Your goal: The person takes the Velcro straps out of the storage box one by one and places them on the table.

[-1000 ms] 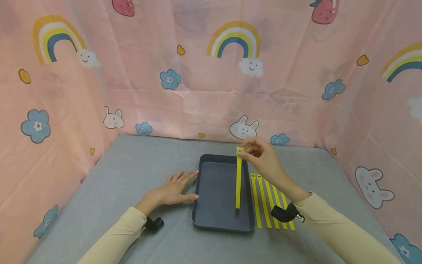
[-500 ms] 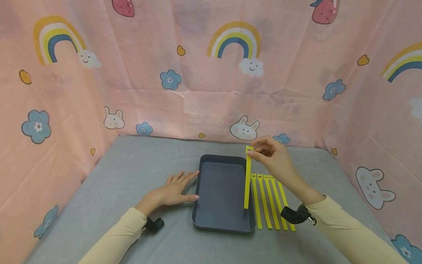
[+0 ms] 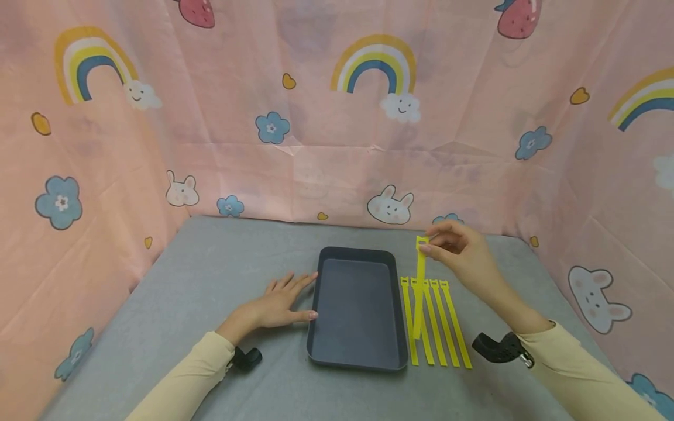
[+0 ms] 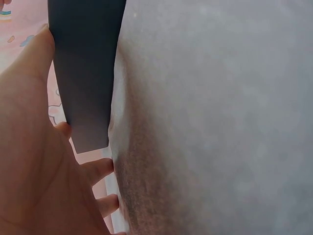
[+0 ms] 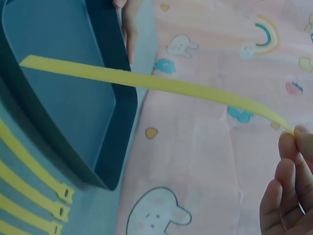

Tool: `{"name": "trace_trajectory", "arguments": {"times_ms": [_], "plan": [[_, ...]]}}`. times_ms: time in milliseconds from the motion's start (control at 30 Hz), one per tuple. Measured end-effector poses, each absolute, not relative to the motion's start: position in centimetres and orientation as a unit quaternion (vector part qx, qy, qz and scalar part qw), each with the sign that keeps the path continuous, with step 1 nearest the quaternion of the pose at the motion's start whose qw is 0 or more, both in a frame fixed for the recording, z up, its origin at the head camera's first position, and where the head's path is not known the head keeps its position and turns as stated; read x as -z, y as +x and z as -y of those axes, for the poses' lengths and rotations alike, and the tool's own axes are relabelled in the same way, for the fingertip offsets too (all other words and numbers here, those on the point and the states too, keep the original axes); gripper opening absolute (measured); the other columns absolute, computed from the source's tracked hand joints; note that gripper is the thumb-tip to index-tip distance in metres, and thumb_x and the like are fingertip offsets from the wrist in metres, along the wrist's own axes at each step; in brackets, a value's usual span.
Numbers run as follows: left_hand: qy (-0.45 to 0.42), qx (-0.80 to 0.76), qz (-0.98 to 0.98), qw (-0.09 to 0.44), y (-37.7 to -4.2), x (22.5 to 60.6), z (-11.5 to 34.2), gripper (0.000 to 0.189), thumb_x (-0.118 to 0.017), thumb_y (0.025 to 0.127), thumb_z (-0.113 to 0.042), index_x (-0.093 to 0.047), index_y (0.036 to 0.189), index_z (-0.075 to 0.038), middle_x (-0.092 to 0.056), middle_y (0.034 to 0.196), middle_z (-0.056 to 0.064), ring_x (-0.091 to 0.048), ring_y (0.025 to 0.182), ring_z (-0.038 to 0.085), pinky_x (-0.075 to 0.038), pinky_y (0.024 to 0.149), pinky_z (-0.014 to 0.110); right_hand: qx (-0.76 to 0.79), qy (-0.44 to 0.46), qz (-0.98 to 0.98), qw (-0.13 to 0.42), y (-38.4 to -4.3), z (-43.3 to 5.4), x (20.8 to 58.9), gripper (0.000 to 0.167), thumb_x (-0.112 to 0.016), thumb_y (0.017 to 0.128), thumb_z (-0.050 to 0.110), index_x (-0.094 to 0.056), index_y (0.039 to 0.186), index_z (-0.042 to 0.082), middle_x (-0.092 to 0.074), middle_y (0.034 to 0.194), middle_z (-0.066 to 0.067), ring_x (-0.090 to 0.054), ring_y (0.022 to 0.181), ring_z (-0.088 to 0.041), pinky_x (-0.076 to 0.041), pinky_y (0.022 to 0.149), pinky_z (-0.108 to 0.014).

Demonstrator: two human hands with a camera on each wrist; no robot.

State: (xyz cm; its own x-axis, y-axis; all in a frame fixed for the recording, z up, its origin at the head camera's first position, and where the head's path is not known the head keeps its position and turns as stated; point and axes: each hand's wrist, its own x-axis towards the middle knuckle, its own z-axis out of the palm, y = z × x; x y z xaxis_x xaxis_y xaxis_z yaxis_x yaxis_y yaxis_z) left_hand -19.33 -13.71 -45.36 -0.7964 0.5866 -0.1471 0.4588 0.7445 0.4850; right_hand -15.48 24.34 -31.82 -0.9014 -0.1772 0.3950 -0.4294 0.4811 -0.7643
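Note:
My right hand [image 3: 463, 257] pinches a yellow cable tie [image 3: 419, 298] by its slotted head between thumb and fingertips. The strap hangs down in front of a row of several flat yellow cable ties [image 3: 449, 327]. In the right wrist view the held cable tie [image 5: 146, 81] bends slightly and its tail overlaps the tray. A dark grey rectangular tray [image 3: 356, 316] lies left of the row, with nothing in it. My left hand [image 3: 276, 304] rests at the tray's left side, fingers spread, with thumb and fingertips touching its wall [image 4: 85, 73].
A grey cloth [image 3: 226, 251] covers the table. Pink printed curtains [image 3: 326, 164] stand at the back and both sides. Each wrist carries a black camera mount, the left one [image 3: 246, 358] close to the cloth.
The right hand has moved rightward with the cable tie, from over the tray to over the row of ties. The left hand and the tray have stayed in place.

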Motion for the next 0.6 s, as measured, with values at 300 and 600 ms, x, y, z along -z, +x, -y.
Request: {"name": "trace_trajectory", "arguments": {"times_ms": [300, 600], "plan": [[0.284, -0.217, -0.923, 0.144, -19.4, 45.4, 13.7, 0.089, -0.053, 0.091, -0.068, -0.007, 0.160, -0.036, -0.016, 0.168, 0.003, -0.004, 0.155, 0.042, -0.004, 0.119, 0.070, -0.460, 0.171, 0.862, 0.125, -14.8, -26.8, 32.0, 0.024, -0.072, 0.090, 0.011, -0.063, 0.111, 0.004, -0.072, 0.082, 0.014, -0.068, 0.076, -0.005, -0.054, 0.071, -0.017], [0.284, -0.217, -0.923, 0.144, -19.4, 45.4, 13.7, 0.090, -0.053, 0.090, -0.068, -0.007, 0.160, -0.035, -0.016, 0.168, 0.003, -0.004, 0.155, 0.042, -0.003, 0.119, 0.070, -0.439, 0.144, 0.878, 0.121, -14.3, -28.9, 32.5, 0.024, -0.073, 0.090, 0.013, -0.064, 0.111, 0.006, -0.072, 0.082, 0.013, -0.068, 0.076, -0.005, -0.054, 0.070, -0.019]]}}
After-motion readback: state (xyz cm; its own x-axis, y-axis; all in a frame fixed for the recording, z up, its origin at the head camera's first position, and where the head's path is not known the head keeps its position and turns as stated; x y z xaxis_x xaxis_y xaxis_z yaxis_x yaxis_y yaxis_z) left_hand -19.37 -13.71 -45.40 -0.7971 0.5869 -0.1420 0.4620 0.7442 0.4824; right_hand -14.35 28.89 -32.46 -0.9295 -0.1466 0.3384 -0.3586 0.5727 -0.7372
